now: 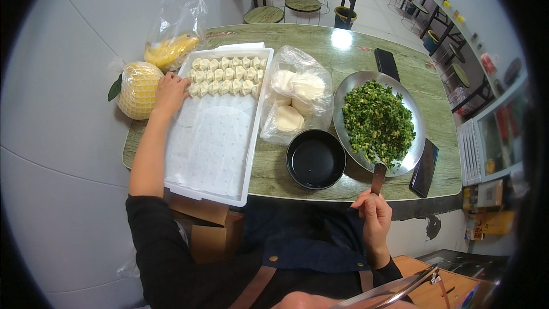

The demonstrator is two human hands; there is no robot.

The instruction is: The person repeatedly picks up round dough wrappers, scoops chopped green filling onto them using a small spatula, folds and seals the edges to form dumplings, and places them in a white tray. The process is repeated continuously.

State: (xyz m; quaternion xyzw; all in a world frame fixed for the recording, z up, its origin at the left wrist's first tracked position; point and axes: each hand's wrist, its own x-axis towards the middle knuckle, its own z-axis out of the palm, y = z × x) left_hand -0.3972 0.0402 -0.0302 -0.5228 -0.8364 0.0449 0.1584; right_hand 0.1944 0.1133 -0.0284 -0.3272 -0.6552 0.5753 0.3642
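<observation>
My left hand [171,93] is at the left edge of a white plastic tray [254,137], its fingers beside the end of the lowest row of folded dumplings [225,75]; whether it grips one is hidden. Perforated paper lines the tray. My right hand [372,210] is near the table's front edge, fingers curled, just below a flat spatula handle [378,178] that rests over the rim of a round metal dish [417,128]; contact is unclear. Chopped green filling [377,120] is heaped in the dish. Round dough wrappers [291,118] lie stacked in a clear plastic bag. A black bowl [316,159] holds clear liquid.
A pomelo [139,90] in netting and bagged bananas [171,51] are left of the tray, by the wall. One phone [387,65] lies behind the metal dish, another [425,169] at its right. Cardboard boxes [210,240] stand under the table. Stools [303,4] and another table are beyond.
</observation>
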